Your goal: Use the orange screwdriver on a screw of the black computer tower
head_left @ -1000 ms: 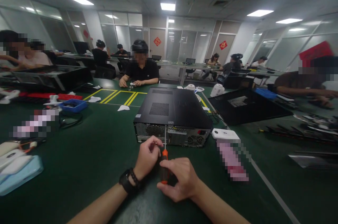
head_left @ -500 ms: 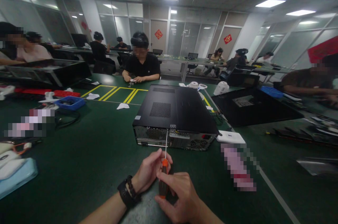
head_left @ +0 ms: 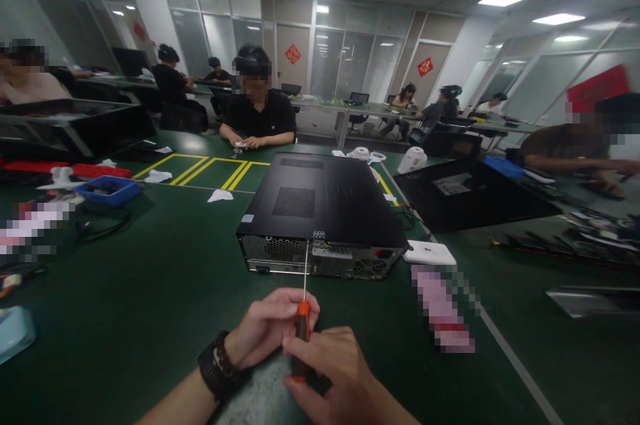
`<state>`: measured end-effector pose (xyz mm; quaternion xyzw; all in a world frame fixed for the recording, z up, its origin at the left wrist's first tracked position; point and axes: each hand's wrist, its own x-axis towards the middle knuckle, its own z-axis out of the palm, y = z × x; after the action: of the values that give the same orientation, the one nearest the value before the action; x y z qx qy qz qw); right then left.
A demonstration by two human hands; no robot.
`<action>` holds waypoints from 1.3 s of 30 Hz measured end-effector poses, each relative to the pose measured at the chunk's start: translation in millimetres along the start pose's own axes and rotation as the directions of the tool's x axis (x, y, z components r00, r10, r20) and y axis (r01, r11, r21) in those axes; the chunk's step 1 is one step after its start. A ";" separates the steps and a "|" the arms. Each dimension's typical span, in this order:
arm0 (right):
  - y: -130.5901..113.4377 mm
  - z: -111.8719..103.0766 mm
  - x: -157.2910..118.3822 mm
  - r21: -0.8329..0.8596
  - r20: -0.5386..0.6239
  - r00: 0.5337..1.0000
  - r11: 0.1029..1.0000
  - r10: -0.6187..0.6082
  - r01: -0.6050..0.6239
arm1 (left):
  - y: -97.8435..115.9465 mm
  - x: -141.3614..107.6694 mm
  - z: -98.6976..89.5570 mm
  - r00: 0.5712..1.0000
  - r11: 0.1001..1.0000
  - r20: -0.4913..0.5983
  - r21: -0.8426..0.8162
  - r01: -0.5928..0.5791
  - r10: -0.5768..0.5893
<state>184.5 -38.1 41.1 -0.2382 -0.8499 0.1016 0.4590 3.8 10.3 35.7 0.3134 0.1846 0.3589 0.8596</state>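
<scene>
A black desktop computer case (head_left: pixel 345 195) lies flat on the table, its rear panel with ports and a fan grille facing me. My right hand (head_left: pixel 335 365) is closed around the dark handle of an orange-collared screwdriver (head_left: pixel 303 321). The thin shaft points away from me, and its tip meets the rear panel near the top edge, left of a metal bracket. My left hand (head_left: pixel 273 321) curls round the front of the handle, thumb on the near side and fingertips behind the shaft. A dark band and a beaded bracelet circle the left wrist.
A white power bank (head_left: pixel 430 253) lies by the case's right corner. Right of it is a detached black panel (head_left: pixel 470 195). To the left are a blue tray (head_left: pixel 107 190) and cables (head_left: pixel 105 225). A person (head_left: pixel 257 105) sits across the green table (head_left: pixel 165 291).
The whole view has shifted slightly, so the case and hands appear further left. Both hands keep hold of the screwdriver, with its tip still at the rear panel.
</scene>
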 end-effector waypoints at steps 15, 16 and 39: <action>-7.3 -20.0 0.1 0.110 0.213 0.958 0.969 0.193 -0.219 | -3.0 2.9 -2.9 0.995 0.997 0.074 -0.007 -0.072 0.073; -7.4 -20.7 0.4 0.111 0.228 0.955 0.969 0.190 -0.220 | -3.3 3.0 -2.7 0.995 0.997 0.069 -0.006 -0.074 0.074; 7.7 -10.1 -5.6 0.162 0.136 0.983 0.977 0.120 -0.142 | -7.0 2.3 -6.5 0.994 0.997 0.089 -0.064 -0.050 0.056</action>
<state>197.9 -34.6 39.7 -0.2467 -0.8476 0.2190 0.4155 5.3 10.8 26.0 0.3075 0.1259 0.3724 0.8665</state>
